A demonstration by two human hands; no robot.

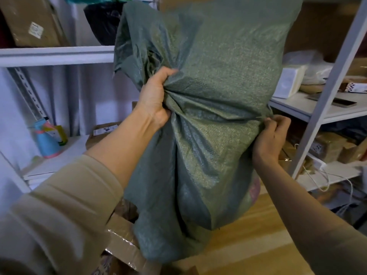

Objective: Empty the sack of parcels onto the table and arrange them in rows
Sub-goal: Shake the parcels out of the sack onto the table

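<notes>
A large green woven sack [214, 92] fills the middle of the head view, held up in front of me. My left hand [156, 98] grips a bunched fold of its fabric on the left side. At the sack's right edge, my right hand [272, 135] pinches the cloth. The sack's lower part hangs down to a wooden table [258, 241]. Cardboard parcels [123, 241] with clear tape lie beneath the sack at the lower left. What is inside the sack is hidden.
White shelving [55, 54] stands behind at left with a cardboard box [33, 22] and a blue cone-shaped item [47, 141]. A grey rack upright [325, 96] rises at right, its shelves carrying boxes, bags, a phone and cables.
</notes>
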